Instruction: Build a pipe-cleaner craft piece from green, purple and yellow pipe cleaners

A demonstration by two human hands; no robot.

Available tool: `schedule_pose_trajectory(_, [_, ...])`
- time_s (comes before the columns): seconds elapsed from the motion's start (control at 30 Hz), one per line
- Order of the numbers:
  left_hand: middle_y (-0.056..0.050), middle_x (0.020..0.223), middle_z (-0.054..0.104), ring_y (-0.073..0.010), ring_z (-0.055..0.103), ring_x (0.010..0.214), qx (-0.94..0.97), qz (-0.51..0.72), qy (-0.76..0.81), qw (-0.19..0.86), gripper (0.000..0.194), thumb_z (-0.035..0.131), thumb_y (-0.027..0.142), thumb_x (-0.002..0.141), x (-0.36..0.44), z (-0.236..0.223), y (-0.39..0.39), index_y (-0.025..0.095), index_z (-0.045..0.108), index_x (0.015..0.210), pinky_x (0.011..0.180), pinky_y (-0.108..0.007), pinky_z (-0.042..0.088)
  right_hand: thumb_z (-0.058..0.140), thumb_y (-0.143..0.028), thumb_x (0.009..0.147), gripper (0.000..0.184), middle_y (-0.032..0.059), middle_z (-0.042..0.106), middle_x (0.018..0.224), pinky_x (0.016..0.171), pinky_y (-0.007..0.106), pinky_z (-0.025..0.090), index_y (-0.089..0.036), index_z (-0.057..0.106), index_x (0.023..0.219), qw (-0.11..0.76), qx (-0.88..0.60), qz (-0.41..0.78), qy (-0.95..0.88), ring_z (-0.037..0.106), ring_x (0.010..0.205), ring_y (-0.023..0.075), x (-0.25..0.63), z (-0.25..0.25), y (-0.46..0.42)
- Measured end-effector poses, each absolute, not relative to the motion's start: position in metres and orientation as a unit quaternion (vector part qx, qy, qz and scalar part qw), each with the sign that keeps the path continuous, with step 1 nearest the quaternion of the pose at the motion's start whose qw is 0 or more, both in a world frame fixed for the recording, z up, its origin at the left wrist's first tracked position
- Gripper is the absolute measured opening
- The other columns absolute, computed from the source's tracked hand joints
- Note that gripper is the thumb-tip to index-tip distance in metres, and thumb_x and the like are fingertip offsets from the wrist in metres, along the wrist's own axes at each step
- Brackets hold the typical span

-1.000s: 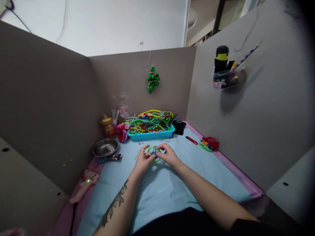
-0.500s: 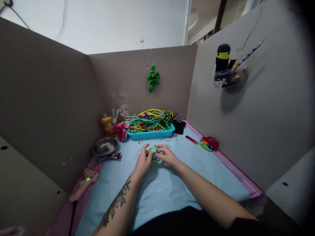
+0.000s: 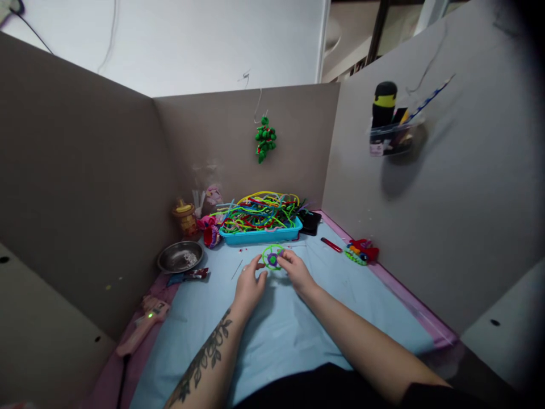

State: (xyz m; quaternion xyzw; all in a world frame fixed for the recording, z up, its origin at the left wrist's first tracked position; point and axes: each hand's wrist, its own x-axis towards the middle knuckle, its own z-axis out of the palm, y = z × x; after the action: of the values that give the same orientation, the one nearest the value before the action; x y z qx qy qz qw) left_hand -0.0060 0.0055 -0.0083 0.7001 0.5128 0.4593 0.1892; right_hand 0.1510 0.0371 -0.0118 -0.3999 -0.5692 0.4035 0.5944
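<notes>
A round wheel-like craft piece (image 3: 267, 263), with a bright green outer ring and a purple and green centre, is held up over the light blue table cover (image 3: 293, 324). My right hand (image 3: 297, 271) pinches it at its right side between thumb and fingers. Just left of the ring, my left hand (image 3: 250, 279) has its thumb and index finger apart with nothing between them. A thin dark stick or wire (image 3: 237, 269) lies on the cover to the left of that hand.
A blue tray (image 3: 259, 236) heaped with colourful pipe cleaners stands at the back. On the left are a metal bowl (image 3: 170, 262) and a pink glue gun (image 3: 142, 331) with a green light. A red pen-like tool (image 3: 331, 245) lies right. Grey panels enclose three sides.
The craft piece has turned to show its round face and risen slightly. My left hand has let go of it and opened; my right hand keeps hold.
</notes>
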Motion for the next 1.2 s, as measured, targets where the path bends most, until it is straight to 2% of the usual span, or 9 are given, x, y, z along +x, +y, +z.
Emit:
schedule_pose_trajectory(0.1, [-0.007,0.102,0.067,-0.0204,0.059,0.095,0.702,0.477,0.488,0.205,0.05,0.054,0.021,0.077,-0.004,-0.006,0.004,0.02,0.046,0.126,0.085,-0.035,0.042,0.059,-0.039,0.073,0.021,0.0041,0.061,0.092,0.088,0.035,0.036,-0.019,0.064,0.071,0.598,-0.385,0.41,-0.571,0.052,0.096,0.0214,0.149,-0.014,0.036])
schedule_pose_trajectory(0.37, [-0.009,0.109,0.063,-0.0189,0.061,0.094,0.659,0.526,0.433,0.319,0.048,0.061,0.02,0.072,0.002,-0.003,0.007,0.017,0.051,0.119,0.086,-0.034,0.045,0.061,-0.04,0.072,0.023,0.0061,0.063,0.095,0.088,0.037,0.038,-0.019,0.067,0.08,0.576,-0.353,0.441,-0.591,0.052,0.097,0.0234,0.144,-0.02,0.034])
schedule_pose_trajectory(0.53, [-0.007,0.102,0.065,-0.0182,0.06,0.09,0.644,0.557,0.447,0.274,0.038,0.062,0.02,0.07,0.001,-0.003,0.006,0.018,0.059,0.108,0.085,-0.033,0.045,0.066,-0.039,0.068,0.025,0.0035,0.062,0.083,0.076,0.032,0.041,-0.018,0.063,0.082,0.577,-0.343,0.483,-0.561,0.054,0.082,0.0196,0.142,-0.022,0.035])
schedule_pose_trajectory(0.7, [-0.006,0.099,0.066,-0.0178,0.06,0.087,0.641,0.557,0.461,0.258,0.036,0.061,0.02,0.071,0.0,-0.002,0.005,0.019,0.06,0.107,0.084,-0.033,0.046,0.066,-0.038,0.067,0.023,-0.0002,0.057,0.077,0.066,0.027,0.039,-0.019,0.059,0.078,0.581,-0.337,0.52,-0.528,0.05,0.068,0.0135,0.141,-0.021,0.036])
schedule_pose_trajectory(0.9, [-0.007,0.104,0.066,-0.0179,0.061,0.089,0.635,0.552,0.459,0.286,0.035,0.062,0.02,0.07,0.0,-0.003,0.007,0.018,0.062,0.105,0.084,-0.032,0.047,0.068,-0.043,0.065,0.027,0.0033,0.058,0.089,0.067,0.027,0.039,-0.018,0.059,0.071,0.596,-0.354,0.495,-0.525,0.05,0.075,0.0157,0.142,-0.022,0.038])
schedule_pose_trajectory(1.1, [-0.007,0.105,0.065,-0.0184,0.061,0.09,0.643,0.54,0.458,0.291,0.045,0.067,0.017,0.063,0.001,-0.002,0.007,0.017,0.06,0.107,0.085,-0.033,0.047,0.069,-0.041,0.064,0.028,-0.0024,0.053,0.068,0.062,0.025,0.035,-0.018,0.057,0.075,0.591,-0.355,0.513,-0.512,0.047,0.064,0.0125,0.14,-0.02,0.037])
schedule_pose_trajectory(1.2, [-0.007,0.106,0.065,-0.0183,0.061,0.091,0.646,0.542,0.455,0.287,0.042,0.066,0.018,0.066,0.001,-0.002,0.006,0.017,0.06,0.107,0.086,-0.033,0.046,0.067,-0.043,0.065,0.028,-0.0034,0.051,0.062,0.057,0.023,0.034,-0.018,0.055,0.07,0.572,-0.354,0.527,-0.52,0.044,0.059,0.011,0.139,-0.016,0.035])
